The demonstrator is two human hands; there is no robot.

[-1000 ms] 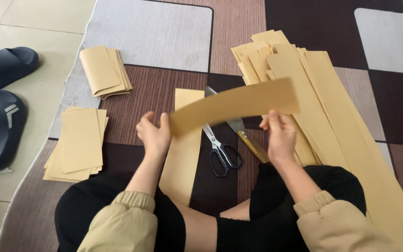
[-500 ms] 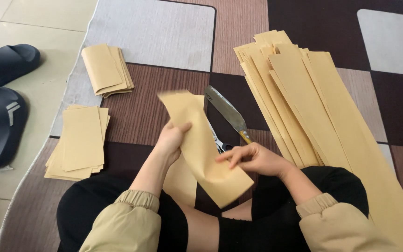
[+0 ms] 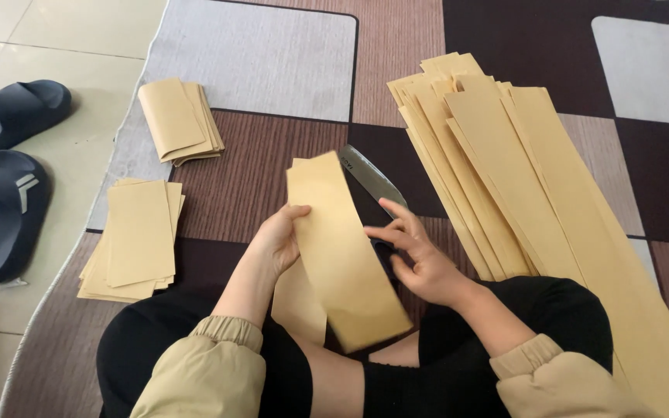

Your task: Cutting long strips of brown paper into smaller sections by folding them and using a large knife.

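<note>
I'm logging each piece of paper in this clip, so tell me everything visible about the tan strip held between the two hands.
The folded tan strip looks like plain kraft paper, matte and unprinted, doubled over so its layers lie flat together. It is tilted, upper end near the knife blade, lower end over the person's lap. The left hand grips its left edge, thumb on the front; the right hand touches its right edge with its fingers. Another tan piece lies partly beneath it.
</note>
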